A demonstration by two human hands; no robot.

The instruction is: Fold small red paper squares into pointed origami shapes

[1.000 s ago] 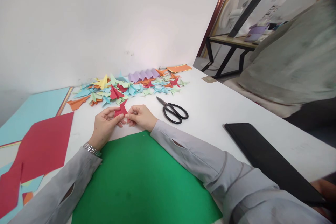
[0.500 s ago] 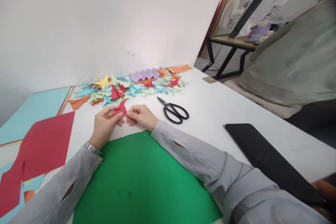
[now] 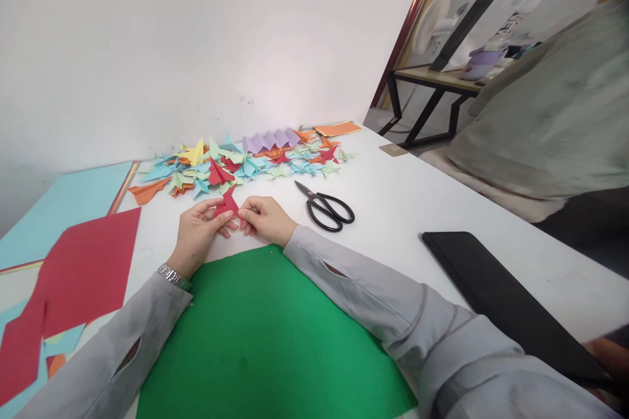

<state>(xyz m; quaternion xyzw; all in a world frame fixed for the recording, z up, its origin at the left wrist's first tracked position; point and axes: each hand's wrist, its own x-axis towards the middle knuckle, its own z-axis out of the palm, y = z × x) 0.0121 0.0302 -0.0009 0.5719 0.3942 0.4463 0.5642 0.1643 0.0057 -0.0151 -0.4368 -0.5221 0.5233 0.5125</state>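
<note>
A small red folded paper piece (image 3: 230, 199) is pinched between both hands, just past the far edge of a green sheet (image 3: 275, 340). My left hand (image 3: 196, 232), with a metal watch at the wrist, grips its left side between thumb and fingers. On the right side, my right hand (image 3: 268, 219) pinches the paper with thumb and forefinger. The fingers cover part of the folds. Right of my right hand lies a pair of black-handled scissors (image 3: 327, 206), blades slightly apart or closed, I cannot tell.
Many-coloured folded papers (image 3: 246, 163) are heaped along the wall, with a purple pleated paper (image 3: 270, 140) behind. Blue sheets (image 3: 73, 206) and red sheets (image 3: 93, 268) lie left. A black flat object (image 3: 506, 301) lies right. A person in a grey-green top (image 3: 555, 105) is at right.
Almost nothing differs. The red paper's upper tip and right part shift very slightly between my fingers, while both hands stay in about the same place.
</note>
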